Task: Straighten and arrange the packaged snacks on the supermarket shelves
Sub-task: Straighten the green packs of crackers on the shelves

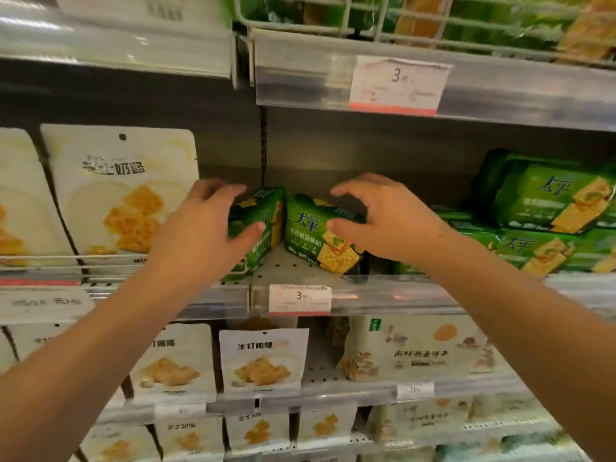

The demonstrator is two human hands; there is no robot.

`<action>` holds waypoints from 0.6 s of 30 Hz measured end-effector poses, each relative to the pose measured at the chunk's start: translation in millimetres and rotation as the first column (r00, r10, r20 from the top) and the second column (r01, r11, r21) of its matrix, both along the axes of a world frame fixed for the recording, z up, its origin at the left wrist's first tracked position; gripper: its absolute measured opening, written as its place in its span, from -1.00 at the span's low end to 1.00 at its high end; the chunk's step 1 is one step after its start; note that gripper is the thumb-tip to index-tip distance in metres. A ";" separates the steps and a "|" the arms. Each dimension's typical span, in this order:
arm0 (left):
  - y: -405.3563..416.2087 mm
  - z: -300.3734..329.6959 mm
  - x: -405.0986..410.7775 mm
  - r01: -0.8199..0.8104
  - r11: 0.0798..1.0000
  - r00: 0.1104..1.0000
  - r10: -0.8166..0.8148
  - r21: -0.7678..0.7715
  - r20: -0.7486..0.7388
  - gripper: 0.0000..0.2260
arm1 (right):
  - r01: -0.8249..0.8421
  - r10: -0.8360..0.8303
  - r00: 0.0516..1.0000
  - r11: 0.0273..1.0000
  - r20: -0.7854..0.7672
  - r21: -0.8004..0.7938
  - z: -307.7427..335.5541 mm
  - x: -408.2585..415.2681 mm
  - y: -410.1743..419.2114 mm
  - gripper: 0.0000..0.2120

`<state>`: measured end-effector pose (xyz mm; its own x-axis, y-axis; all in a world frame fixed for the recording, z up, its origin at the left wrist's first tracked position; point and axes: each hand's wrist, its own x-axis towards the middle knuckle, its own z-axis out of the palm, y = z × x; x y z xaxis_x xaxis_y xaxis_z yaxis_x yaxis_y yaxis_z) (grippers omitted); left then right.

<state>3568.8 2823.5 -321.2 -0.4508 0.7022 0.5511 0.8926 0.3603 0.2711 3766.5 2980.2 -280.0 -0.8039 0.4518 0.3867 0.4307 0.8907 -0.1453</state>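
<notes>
Two green cracker packs stand on the middle shelf. My left hand grips the left green pack, which stands tilted with its narrow side towards me, thumb on its front and fingers over its top. My right hand grips the right green pack, thumb on its face and fingers curled over its top edge. The two packs touch at their upper corners, forming a small gap below.
Large white cracker bags stand left of my hands. Stacked green packs lie at the right. A price tag sits on the shelf rail. White snack pouches fill lower shelves; a wire basket hangs above.
</notes>
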 end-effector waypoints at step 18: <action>6.3 -6.5 3.8 -0.012 0.995 0.993 0.000 0.094 0.119 -0.70 | -0.135 0.155 0.963 0.985 0.218 -0.105 13.5 -15.2 43.0 -0.69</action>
